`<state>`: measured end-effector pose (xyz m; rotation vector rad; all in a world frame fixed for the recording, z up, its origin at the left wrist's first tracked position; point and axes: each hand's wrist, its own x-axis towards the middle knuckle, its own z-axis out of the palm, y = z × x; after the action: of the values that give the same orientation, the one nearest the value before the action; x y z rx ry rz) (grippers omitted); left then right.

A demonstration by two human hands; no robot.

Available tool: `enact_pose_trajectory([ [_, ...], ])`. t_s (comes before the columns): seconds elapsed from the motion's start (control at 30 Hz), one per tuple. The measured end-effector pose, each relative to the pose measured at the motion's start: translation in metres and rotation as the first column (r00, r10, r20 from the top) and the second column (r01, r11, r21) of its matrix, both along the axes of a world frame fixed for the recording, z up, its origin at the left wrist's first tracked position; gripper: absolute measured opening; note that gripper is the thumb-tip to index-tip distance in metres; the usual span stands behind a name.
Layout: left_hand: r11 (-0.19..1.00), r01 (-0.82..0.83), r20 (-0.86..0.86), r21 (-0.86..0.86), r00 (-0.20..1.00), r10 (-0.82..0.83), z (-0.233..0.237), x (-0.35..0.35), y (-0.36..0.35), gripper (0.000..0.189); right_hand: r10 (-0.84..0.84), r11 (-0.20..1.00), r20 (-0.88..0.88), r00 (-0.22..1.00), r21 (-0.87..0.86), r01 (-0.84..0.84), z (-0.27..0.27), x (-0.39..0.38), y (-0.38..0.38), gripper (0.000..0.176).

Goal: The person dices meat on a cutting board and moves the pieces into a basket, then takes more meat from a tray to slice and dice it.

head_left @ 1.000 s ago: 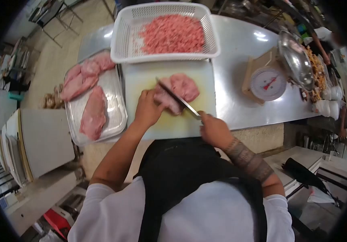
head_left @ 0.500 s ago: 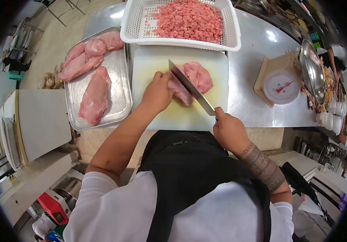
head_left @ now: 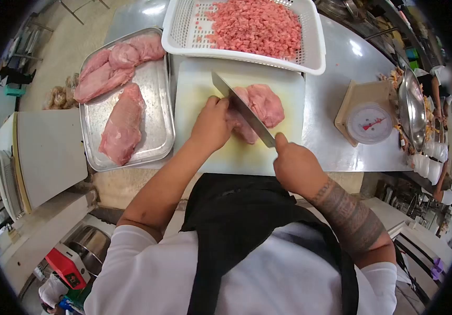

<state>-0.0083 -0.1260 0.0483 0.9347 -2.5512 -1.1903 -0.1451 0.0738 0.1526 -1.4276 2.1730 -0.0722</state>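
On the pale cutting board lies a piece of raw meat, with the broad knife blade slanting across it. My right hand is wrapped round the knife's handle, which it hides. My left hand presses with bent fingers on the smaller part of the meat, left of the blade; its fingertips are partly hidden. Beyond the board stands a white perforated basket holding a heap of diced meat. Larger meat pieces lie in a metal tray at the left.
A dial scale stands on the steel table at the right, beside a shiny metal bowl. Other people's arms show at the far right. A white cabinet is left of the table.
The whole view has shifted slightly. The knife's tip has moved away from me, up and left, and the blade has slid along the meat. My left hand stays on the meat.
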Motion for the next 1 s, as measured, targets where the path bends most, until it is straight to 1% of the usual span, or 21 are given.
enact_pose_trajectory([
  [0.1,0.999,-0.035,-0.034,-0.007,0.999,0.035,-0.005,0.001,0.002,0.05,-0.02,0.999,0.013,1.0,-0.037,0.021,-0.018,0.005,-0.027,0.023],
  [0.2,1.0,-0.022,-0.024,-0.015,0.999,0.021,-0.008,0.0,0.001,0.051,-0.075,0.99,0.052,0.996,-0.115,0.081,-0.042,0.009,-0.037,0.025],
  [0.3,1.0,-0.003,-0.026,-0.014,1.0,0.002,-0.006,-0.001,-0.002,0.05,-0.085,0.974,0.049,0.995,-0.207,0.093,-0.069,0.014,-0.052,0.026],
  [0.4,0.997,-0.015,0.005,-0.07,1.0,0.015,-0.007,-0.004,0.003,0.051,-0.071,0.985,0.043,0.997,-0.152,0.076,-0.062,0.011,-0.067,0.026],
  [0.43,0.996,-0.02,0.023,-0.085,0.999,0.022,-0.005,-0.003,0.002,0.052,-0.046,0.988,0.04,0.998,-0.144,0.052,-0.05,0.01,-0.058,0.025],
  [0.5,0.996,-0.035,0.02,-0.083,0.999,0.037,-0.011,-0.002,0.003,0.056,0.004,0.994,0.039,0.999,-0.113,0.0,-0.017,0.009,-0.016,0.025],
  [0.6,0.998,-0.051,0.008,-0.041,0.999,0.052,-0.008,-0.003,0.005,0.058,-0.036,0.99,0.011,0.999,0.139,0.034,0.005,0.012,0.031,0.024],
  [0.63,0.998,-0.053,0.006,-0.021,0.999,0.053,-0.007,-0.002,0.005,0.059,-0.035,0.996,-0.004,0.999,0.08,0.035,-0.01,0.012,0.031,0.024],
  [0.67,0.998,-0.04,-0.01,-0.043,0.999,0.04,-0.007,-0.001,0.004,0.059,-0.035,0.999,-0.018,0.999,0.019,0.036,-0.041,0.013,0.03,0.024],
  [0.7,0.997,-0.026,-0.023,-0.066,0.999,0.024,-0.009,0.0,0.003,0.059,-0.038,0.998,-0.029,0.999,-0.043,0.037,-0.061,0.015,0.026,0.023],
  [0.8,0.995,0.016,-0.01,-0.094,1.0,-0.017,-0.011,-0.001,-0.005,0.06,-0.1,0.984,0.047,0.994,-0.142,0.106,-0.074,0.011,-0.011,0.026],
  [0.83,0.995,0.033,0.007,-0.089,0.999,-0.033,-0.011,0.001,-0.003,0.06,-0.104,0.983,0.051,0.993,-0.145,0.111,-0.074,0.01,-0.01,0.025],
  [0.9,0.996,0.015,-0.017,-0.09,1.0,-0.017,-0.013,0.004,0.0,0.058,-0.117,0.978,0.053,0.992,-0.166,0.124,-0.069,0.004,-0.011,0.024],
  [1.0,0.995,-0.043,-0.019,-0.085,0.999,0.041,-0.007,0.004,0.003,0.056,-0.101,0.986,0.016,0.995,-0.129,0.102,-0.026,0.008,0.015,0.022],
])
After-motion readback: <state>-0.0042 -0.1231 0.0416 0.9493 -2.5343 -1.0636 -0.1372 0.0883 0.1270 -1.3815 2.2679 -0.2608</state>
